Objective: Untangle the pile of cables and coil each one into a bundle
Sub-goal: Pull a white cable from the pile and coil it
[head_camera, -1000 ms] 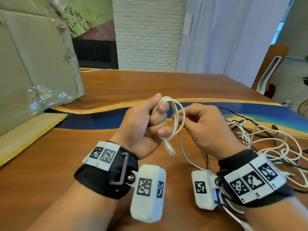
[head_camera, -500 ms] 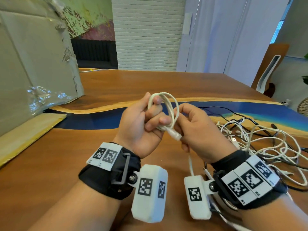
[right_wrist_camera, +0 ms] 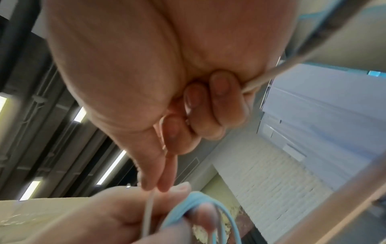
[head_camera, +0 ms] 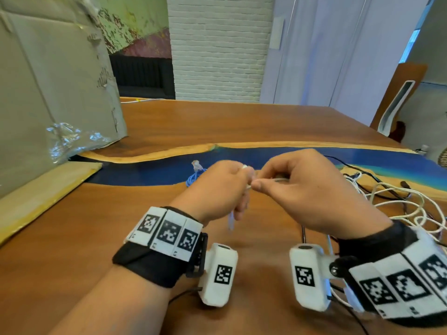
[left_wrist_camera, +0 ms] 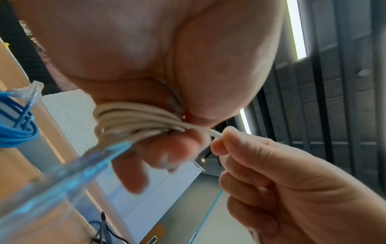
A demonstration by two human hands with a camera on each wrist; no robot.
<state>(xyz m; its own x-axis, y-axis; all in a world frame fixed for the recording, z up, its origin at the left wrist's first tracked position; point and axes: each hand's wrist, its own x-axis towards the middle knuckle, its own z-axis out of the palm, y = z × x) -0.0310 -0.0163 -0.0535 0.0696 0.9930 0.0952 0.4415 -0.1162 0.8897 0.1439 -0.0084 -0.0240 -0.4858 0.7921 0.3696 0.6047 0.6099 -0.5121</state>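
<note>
My left hand (head_camera: 219,189) grips a small coil of white cable (left_wrist_camera: 133,122) wound round its fingers; in the head view the hand hides most of the coil. A clear plug (head_camera: 231,221) hangs below that hand. My right hand (head_camera: 302,187) pinches the white cable's strand (left_wrist_camera: 216,134) between thumb and forefinger, right beside the coil. Its curled outer fingers also hold a run of white cable (right_wrist_camera: 265,80). The tangled pile of white and black cables (head_camera: 396,201) lies on the table to the right.
A coiled blue cable (head_camera: 194,176) with a clear plug lies on the wooden table (head_camera: 121,226) just beyond my left hand. A large cardboard box (head_camera: 48,93) stands at the left. A chair (head_camera: 396,105) stands at the far right edge.
Both hands have dropped lower and turned palms down, so the white coil is now hidden under the left hand. The blue coil behind them has come into view.
</note>
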